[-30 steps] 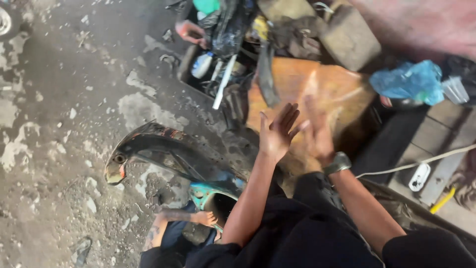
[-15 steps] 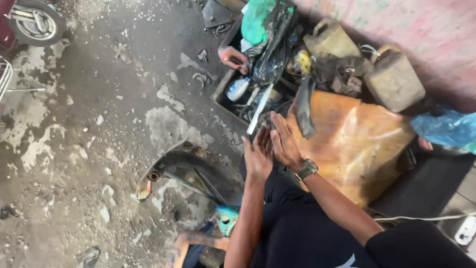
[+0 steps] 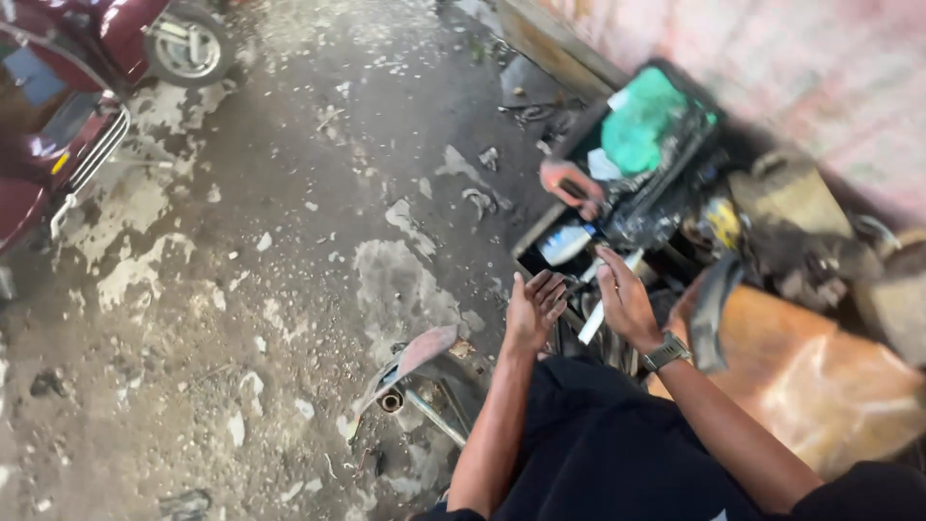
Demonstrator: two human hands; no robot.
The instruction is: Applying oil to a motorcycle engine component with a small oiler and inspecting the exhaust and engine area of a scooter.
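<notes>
My left hand (image 3: 532,311) and my right hand (image 3: 627,301) reach forward side by side over the near edge of a dark open tool crate (image 3: 579,207) packed with tools. The fingers of both are spread and neither holds anything. A watch is on my right wrist. A long pale tool handle (image 3: 603,294) lies between the hands, close to my right palm. A white bottle (image 3: 565,243) and an orange-handled tool (image 3: 571,185) lie just beyond my fingers. A green cloth (image 3: 644,121) covers the crate's far part.
A dark curved vehicle body panel (image 3: 417,371) lies on the stained concrete floor by my left forearm. An orange sack (image 3: 820,371) and dirty canisters (image 3: 801,217) sit at right against a pink wall. A maroon scooter (image 3: 58,87) stands at top left.
My view has swung left and toward the crate. Both hands moved from over the orange sack to the crate's near edge, still with nothing in them.
</notes>
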